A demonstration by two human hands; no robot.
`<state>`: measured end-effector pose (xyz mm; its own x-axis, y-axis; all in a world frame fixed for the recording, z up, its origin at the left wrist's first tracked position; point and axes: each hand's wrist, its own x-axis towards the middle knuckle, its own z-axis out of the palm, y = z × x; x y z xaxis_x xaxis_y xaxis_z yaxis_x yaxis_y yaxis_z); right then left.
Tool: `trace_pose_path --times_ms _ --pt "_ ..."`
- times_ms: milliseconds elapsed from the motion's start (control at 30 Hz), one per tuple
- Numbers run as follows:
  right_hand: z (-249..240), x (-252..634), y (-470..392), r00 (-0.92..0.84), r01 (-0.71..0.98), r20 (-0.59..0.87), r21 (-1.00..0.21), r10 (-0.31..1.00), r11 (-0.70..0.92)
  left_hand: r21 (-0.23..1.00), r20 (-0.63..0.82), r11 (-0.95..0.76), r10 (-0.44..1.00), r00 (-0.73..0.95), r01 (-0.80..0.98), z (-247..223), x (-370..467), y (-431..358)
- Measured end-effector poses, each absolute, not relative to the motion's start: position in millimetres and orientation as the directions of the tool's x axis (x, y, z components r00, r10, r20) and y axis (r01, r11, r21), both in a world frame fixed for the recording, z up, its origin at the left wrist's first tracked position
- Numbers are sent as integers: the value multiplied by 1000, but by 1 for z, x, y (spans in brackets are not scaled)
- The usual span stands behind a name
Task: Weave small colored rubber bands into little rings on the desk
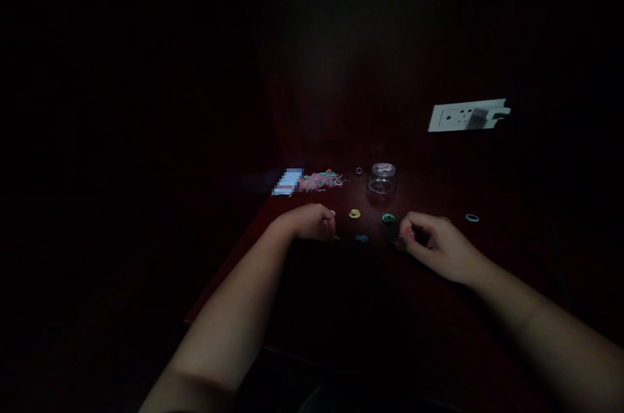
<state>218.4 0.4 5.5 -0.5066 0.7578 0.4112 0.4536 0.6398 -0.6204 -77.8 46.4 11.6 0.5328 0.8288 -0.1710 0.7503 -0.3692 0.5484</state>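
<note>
My left hand [314, 222] is curled closed low over the table, left of a small heap of yellow elastic hair bands [354, 213]. Whatever its fingers hold, if anything, is hidden. Across from it, my right hand [433, 240] has thumb and fingers pinched together just right of a green group of bands [389, 218]. Something small and pinkish-purple shows at its fingertips, too dim to name. Between the hands, nearer me, lies a dark blue group of bands [361, 238]. Behind them sits a tangled pile of pink and green bands [320, 181].
A clear lidded jar [381, 180] stands at the back, with a single ring-shaped band [359, 171] left of it. A blurred bright phone-like rectangle [287, 182] lies by the pile. A blue band [472, 218] is far right. A wall socket [455, 116] holds a plug.
</note>
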Motion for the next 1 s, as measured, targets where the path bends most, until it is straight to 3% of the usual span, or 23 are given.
trace_pose_path --times_ms 167,233,300,400,700,1000 --pt "5 219 1 -507 451 415 -620 756 642 587 -153 -330 851 502 739 8 -86 51" --pt "5 218 1 -511 446 416 -619 752 646 582 -1 -291 934 358 759 4 -95 59" --pt "5 218 2 -513 445 417 -618 750 648 537 226 -191 971 78 821 -3 -105 68" --pt "5 217 1 -515 453 413 -612 751 648 500 309 -126 950 -40 857 -16 -112 83" --pt "5 217 1 -470 478 467 -579 749 660 310 456 -270 884 106 912 -37 -82 121" --pt "9 228 10 -177 507 643 -589 745 629 275 466 -286 875 133 918 -52 -93 145"
